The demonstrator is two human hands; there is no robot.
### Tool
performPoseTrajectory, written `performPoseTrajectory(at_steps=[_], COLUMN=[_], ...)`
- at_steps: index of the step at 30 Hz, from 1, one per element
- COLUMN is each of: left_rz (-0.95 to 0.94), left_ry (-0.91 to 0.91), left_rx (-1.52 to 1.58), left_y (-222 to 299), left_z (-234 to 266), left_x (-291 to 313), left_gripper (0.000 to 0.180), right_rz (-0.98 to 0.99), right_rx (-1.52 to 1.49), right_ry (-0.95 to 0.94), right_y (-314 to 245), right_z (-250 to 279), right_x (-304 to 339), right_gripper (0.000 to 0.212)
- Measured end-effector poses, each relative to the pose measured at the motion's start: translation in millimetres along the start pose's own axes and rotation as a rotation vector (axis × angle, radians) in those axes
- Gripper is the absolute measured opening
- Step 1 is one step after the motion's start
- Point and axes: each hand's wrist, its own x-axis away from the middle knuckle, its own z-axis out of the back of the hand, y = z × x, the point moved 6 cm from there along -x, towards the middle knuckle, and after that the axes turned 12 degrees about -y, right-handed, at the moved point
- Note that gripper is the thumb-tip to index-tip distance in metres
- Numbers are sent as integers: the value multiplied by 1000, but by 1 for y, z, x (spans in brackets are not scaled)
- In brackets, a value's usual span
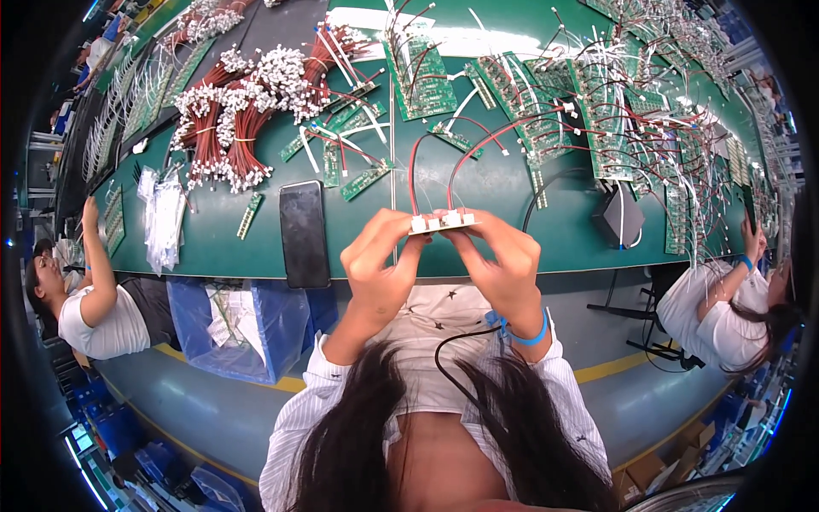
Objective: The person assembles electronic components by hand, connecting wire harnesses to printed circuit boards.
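Note:
Between my two hands, above the near edge of the bench, is a small circuit board (443, 228) with several white connectors along its top. My left hand (378, 258) pinches its left end between thumb and fingers. Its right end is pinched the same way by my right hand (502, 258), which wears a blue wrist strap (533, 334) with a black cord. Two red-and-black wire leads (412, 175) rise from the connectors and arch away over the bench. The fingertips behind the board are partly hidden.
On the green bench (367, 230) lie a black phone (304, 235), bundles of red wires (247, 141) with white plugs, green circuit boards (422, 81), clear plastic bags (159, 213) and a black box (618, 218). A blue lined bin (247, 328) stands below. Co-workers sit at both sides.

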Motion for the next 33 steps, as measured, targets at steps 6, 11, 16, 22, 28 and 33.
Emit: performPoseTrajectory(at_steps=[6,11,16,22,28,33], left_rz=[-183,-311,-354,-386,-346,-266], left_ry=[9,12,132,193,270,343], left_rx=[-197,-283,-260,-245,-231,-308], left_y=[16,28,39,38,29,18], left_z=[-1,0,-2,-5,-13,-10], left_x=[-5,-6,-2,-3,1,-8], left_gripper=[29,31,23,22,26,30], right_rz=[-52,-14,97,149,86,-13], right_rx=[8,-22,55,44,94,150], right_ry=[64,112,222,327,317,405], right_y=[-3,-10,-24,-25,-17,-8], right_z=[0,-2,0,1,-9,-10], right_x=[4,3,5,0,11,5], right_gripper=[27,29,25,19,16,21])
